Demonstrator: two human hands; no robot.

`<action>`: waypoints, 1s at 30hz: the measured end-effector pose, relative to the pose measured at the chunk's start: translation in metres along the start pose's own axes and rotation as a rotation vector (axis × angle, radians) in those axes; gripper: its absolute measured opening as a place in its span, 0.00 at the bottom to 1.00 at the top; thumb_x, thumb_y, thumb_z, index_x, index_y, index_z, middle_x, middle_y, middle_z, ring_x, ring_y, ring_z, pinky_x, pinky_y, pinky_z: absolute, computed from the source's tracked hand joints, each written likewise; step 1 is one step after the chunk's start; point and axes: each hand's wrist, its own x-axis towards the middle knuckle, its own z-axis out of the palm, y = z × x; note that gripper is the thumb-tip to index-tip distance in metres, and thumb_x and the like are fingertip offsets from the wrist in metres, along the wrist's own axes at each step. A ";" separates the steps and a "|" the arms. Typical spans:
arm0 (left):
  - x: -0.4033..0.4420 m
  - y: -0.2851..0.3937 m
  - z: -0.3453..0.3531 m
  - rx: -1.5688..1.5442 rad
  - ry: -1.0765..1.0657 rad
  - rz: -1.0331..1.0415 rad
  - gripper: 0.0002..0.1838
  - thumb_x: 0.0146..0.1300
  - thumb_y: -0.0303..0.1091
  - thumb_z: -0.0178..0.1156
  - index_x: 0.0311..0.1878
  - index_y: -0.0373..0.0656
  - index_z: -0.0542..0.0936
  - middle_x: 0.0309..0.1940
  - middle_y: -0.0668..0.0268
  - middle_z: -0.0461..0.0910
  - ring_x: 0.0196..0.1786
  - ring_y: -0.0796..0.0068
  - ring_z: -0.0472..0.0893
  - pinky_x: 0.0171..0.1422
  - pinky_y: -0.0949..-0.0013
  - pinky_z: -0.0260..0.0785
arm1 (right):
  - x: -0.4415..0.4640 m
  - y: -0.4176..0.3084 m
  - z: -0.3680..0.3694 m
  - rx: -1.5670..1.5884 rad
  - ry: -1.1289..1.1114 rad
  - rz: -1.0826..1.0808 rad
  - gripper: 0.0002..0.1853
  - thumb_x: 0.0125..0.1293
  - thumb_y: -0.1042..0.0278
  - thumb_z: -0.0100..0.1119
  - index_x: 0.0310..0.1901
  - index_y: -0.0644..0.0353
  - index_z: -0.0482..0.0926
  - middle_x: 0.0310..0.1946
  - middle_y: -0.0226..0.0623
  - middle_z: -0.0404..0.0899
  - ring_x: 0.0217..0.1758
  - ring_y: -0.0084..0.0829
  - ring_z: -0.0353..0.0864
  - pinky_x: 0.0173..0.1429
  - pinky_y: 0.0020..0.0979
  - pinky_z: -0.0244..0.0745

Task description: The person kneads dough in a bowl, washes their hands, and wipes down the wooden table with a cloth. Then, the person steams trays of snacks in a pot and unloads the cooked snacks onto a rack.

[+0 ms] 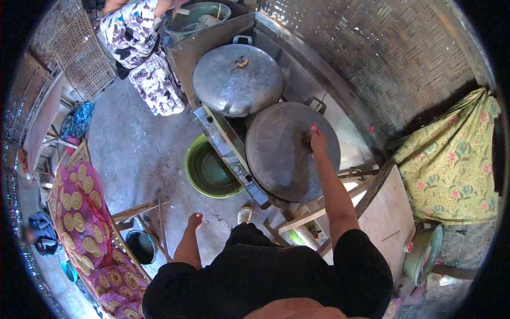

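My right hand is over the near pot's large round metal lid, its fingers closed at what looks like the lid's handle. A small red spot shows at the fingertips. The lid lies over the pot, whose side handle sticks out at the back. My left hand hangs low above the floor with its fingers curled and nothing visible in them. Beyond the near pot stands a second pot with a shiny domed lid, which has a small yellowish-brown thing on top.
A green basin sits on the floor beside the stove front. Another person in patterned clothes stands by a tub at the back. Left is a rack of yellowish rounds on pink cloth; a dark bucket is near it.
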 end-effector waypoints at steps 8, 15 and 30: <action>-0.002 -0.007 -0.012 0.205 -0.053 0.179 0.18 0.66 0.47 0.49 0.42 0.45 0.81 0.38 0.58 0.82 0.39 0.61 0.80 0.43 0.60 0.73 | 0.013 0.035 0.010 -0.110 0.028 -0.100 0.24 0.67 0.46 0.54 0.37 0.66 0.79 0.26 0.33 0.74 0.33 0.24 0.70 0.39 0.32 0.67; -0.031 -0.020 -0.010 0.215 -0.150 -0.006 0.19 0.64 0.47 0.45 0.36 0.45 0.82 0.38 0.54 0.82 0.47 0.50 0.80 0.52 0.53 0.71 | -0.001 0.027 0.011 -0.013 0.063 -0.069 0.27 0.66 0.43 0.52 0.42 0.64 0.81 0.33 0.46 0.82 0.37 0.44 0.80 0.44 0.40 0.71; -0.007 0.120 0.011 0.072 -0.362 -0.061 0.18 0.70 0.47 0.48 0.57 0.50 0.72 0.47 0.64 0.79 0.36 0.66 0.81 0.34 0.59 0.69 | -0.131 0.155 -0.327 -0.275 0.770 -0.319 0.12 0.60 0.61 0.64 0.42 0.57 0.80 0.46 0.48 0.76 0.49 0.49 0.75 0.54 0.44 0.72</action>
